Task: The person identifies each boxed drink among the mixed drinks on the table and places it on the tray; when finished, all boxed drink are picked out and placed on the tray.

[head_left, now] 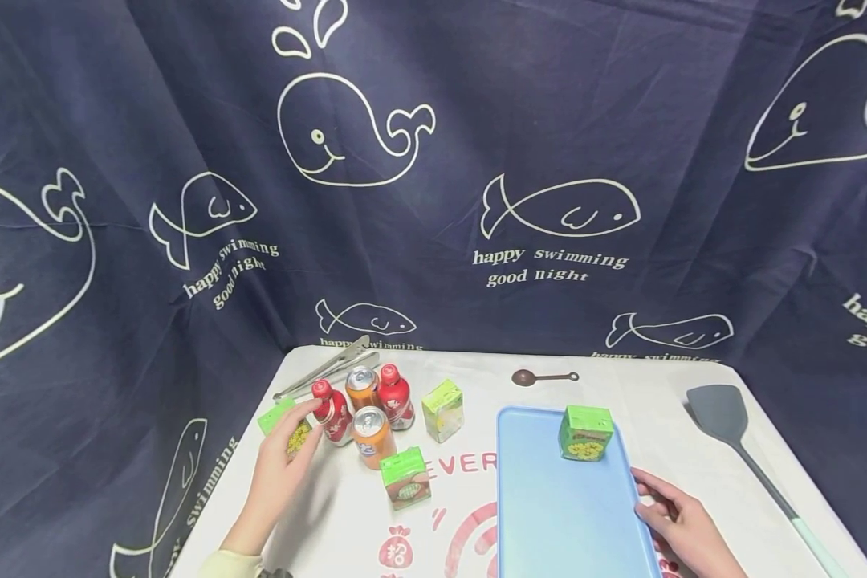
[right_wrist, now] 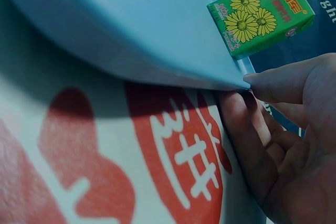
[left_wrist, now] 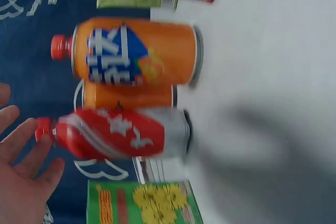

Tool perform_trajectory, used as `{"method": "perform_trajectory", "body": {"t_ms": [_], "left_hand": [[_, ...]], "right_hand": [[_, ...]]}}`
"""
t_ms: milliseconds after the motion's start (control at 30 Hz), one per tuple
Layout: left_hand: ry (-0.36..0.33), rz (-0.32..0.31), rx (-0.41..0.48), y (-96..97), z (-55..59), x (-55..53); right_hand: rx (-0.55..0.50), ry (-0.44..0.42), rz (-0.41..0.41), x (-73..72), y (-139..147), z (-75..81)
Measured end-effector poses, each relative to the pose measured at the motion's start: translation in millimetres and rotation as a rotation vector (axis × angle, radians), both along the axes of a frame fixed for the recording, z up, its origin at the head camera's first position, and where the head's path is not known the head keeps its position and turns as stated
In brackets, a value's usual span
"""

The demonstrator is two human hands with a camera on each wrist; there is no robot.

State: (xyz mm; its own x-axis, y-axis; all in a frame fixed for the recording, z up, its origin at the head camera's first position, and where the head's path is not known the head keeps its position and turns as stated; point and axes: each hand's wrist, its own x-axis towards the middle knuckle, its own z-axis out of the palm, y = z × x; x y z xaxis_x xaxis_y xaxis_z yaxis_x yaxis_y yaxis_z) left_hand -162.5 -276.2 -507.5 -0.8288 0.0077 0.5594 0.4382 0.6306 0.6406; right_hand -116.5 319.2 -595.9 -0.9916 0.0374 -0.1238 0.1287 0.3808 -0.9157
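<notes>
My left hand is beside a small red bottle. In the left wrist view its relaxed fingers come close around the red cap; whether they touch it I cannot tell. Behind that hand stands a green drink carton with yellow flowers, partly covered. The right hand pinches the right rim of a light blue tray between thumb and fingers. Seen from the right wrist, this edge looks lifted a little off the cloth. A green carton with yellow flowers stands on the tray's far right part.
Two orange cans, another red bottle, a brown-and-green carton and a pale green carton stand centre left. Metal tongs lie behind them. A brown spoon is at the back, a grey spatula at the right.
</notes>
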Motion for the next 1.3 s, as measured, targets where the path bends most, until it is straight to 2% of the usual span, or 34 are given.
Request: {"method": "perform_trajectory", "body": {"t_ms": [367, 567, 800, 1100, 1300], "left_hand": [[-0.067, 0.145, 0.139, -34.1, -0.2, -8.3], [-0.096, 0.231, 0.153, -45.6, -9.6, -11.3], [-0.071, 0.254, 0.144, -55.2, -15.9, -15.8], [-0.119, 0.303, 0.129, -62.1, -24.5, -14.4], [-0.157, 0.311, 0.126, -66.3, -32.8, -12.5]], "right_hand": [[-0.001, 0.010, -0.002, 0.7, -0.8, 0.1], [0.012, 0.002, -0.005, -0.2, -2.4, 1.5], [0.002, -0.034, -0.007, 0.0, -1.7, 0.1], [-0.002, -0.016, -0.003, 0.8, -1.9, 0.2], [0.003, -0.032, -0.003, 0.2, -1.2, 1.7]]}}
